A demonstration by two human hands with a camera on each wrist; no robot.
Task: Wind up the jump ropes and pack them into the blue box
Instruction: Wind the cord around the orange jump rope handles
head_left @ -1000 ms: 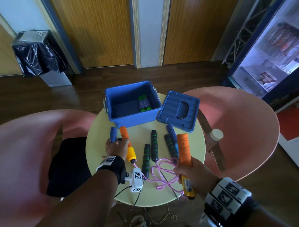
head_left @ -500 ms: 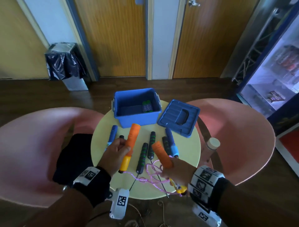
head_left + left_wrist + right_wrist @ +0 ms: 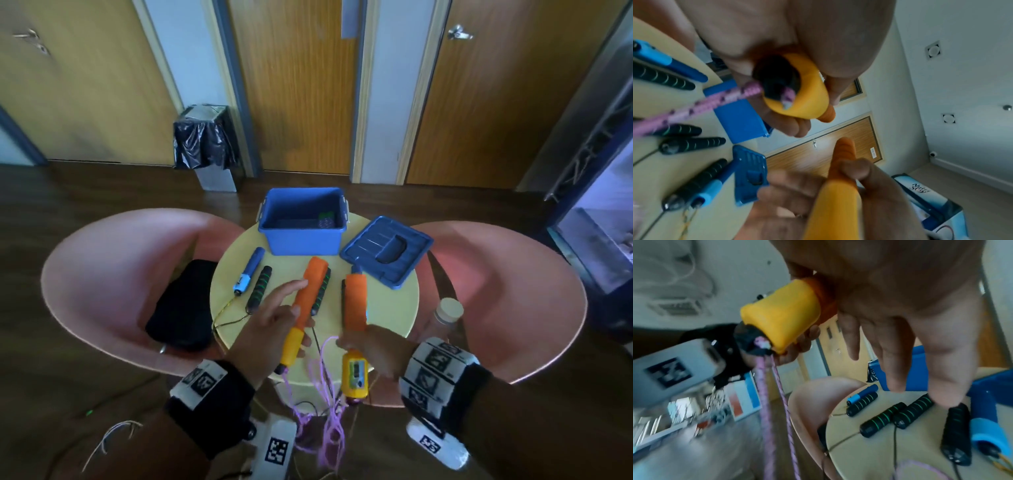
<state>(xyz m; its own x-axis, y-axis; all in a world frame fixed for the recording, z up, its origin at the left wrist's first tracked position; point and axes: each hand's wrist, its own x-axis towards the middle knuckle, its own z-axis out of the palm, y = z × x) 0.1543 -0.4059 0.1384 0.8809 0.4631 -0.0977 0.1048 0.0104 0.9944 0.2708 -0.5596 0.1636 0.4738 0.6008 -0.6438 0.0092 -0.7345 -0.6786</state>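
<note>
Two orange handles (image 3: pixel 310 294) of the pink rope (image 3: pixel 322 394), lifted higher off the yellow table (image 3: pixel 387 308) than a second ago, now stand side by side, left hand (image 3: pixel 274 322) and right hand (image 3: pixel 373 346) each curled around one, short of the blue box (image 3: pixel 301 236).
</note>
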